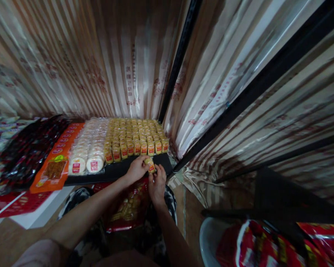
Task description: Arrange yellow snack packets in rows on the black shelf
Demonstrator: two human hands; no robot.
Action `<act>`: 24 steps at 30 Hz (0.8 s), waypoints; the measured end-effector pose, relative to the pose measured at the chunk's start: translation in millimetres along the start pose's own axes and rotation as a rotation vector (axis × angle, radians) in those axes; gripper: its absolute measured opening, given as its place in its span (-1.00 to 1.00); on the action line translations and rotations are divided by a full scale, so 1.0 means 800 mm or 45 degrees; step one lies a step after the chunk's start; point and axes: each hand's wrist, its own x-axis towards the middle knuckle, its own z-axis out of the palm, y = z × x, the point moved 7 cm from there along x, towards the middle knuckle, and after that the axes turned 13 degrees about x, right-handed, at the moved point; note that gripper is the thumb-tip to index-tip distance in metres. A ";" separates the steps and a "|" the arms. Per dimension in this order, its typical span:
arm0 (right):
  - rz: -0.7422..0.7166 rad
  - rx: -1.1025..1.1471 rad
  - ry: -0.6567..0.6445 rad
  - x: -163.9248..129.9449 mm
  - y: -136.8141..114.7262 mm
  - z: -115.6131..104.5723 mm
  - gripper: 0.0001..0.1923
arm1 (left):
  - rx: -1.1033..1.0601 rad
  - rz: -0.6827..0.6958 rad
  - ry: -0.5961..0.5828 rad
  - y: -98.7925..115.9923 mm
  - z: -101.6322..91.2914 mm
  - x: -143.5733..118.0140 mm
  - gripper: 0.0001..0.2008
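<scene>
Yellow-wrapped and small, the snack packet (150, 164) sits pinched between both hands at the front edge of the dark shelf (119, 171), just below the rows of yellow packets (136, 137). The left hand (136, 169) has its fingers clamped on it; the right hand (156, 182) grips it from below. It looks light and crinkly, probably crushable, best held by its sides.

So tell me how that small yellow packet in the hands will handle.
The small yellow packet, pinched between left hand and right hand, is probably light. Its glossy wrapper may be slippery. The standing rows suggest it stands upright but tips easily.
</scene>
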 end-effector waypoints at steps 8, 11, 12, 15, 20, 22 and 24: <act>-0.043 -0.081 0.049 0.018 0.008 -0.007 -0.46 | 0.274 0.140 0.033 0.060 0.027 0.056 -0.66; -0.023 -0.038 0.057 0.029 0.022 -0.009 -0.46 | 0.326 0.130 0.015 0.072 0.040 0.073 -0.65; -0.012 -0.022 0.060 0.033 0.026 -0.009 -0.46 | 0.338 0.127 0.013 0.075 0.045 0.078 -0.65; 0.013 -0.017 0.064 0.046 0.036 -0.012 -0.46 | 0.375 0.153 0.007 0.084 0.057 0.090 -0.63; -0.056 -0.059 0.071 0.065 0.040 -0.016 -0.42 | 0.475 0.172 -0.024 0.092 0.074 0.104 -0.62; -0.076 -0.068 0.056 0.071 0.043 -0.015 -0.40 | 0.522 0.183 -0.031 0.096 0.078 0.108 -0.65; -0.083 -0.071 0.041 0.075 0.046 -0.013 -0.40 | 0.563 0.205 -0.040 0.099 0.081 0.111 -0.68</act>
